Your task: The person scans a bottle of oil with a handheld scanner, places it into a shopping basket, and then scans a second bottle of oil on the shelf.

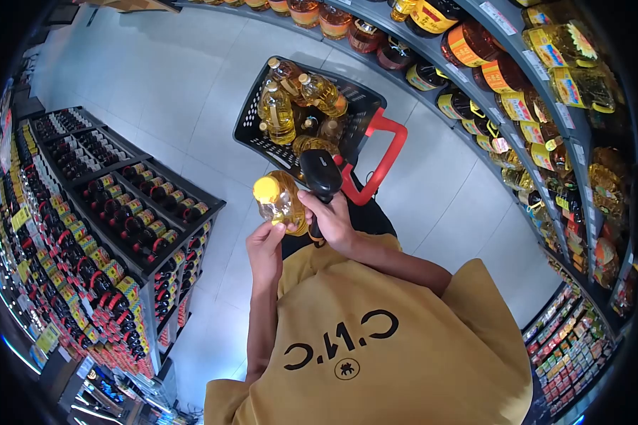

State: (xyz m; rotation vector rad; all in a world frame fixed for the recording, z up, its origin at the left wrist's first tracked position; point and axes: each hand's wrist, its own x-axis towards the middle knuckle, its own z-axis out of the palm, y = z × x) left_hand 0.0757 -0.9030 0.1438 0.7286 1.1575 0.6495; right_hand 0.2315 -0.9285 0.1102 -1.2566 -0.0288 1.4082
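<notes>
Between my two hands is an oil bottle [286, 200] with a yellow cap, tilted in front of my body. My left hand [265, 244] grips its lower left side with thumb and fingers. A black handheld scanner [321, 175] is in my right hand [335, 219], its handle wrapped by the fingers, and my thumb lies close to the bottle's right side. Just beyond the hands stands a black shopping basket [248, 132] with a red handle [397, 152]. Several oil bottles [277, 119] lie and stand inside it.
Shelves of large oil bottles [514, 106] curve along the right side. On the left stands a display rack [152, 265] packed with dark bottles with red caps. Small packets fill another shelf [571, 347] at the lower right. Light floor tiles [220, 92] surround the basket.
</notes>
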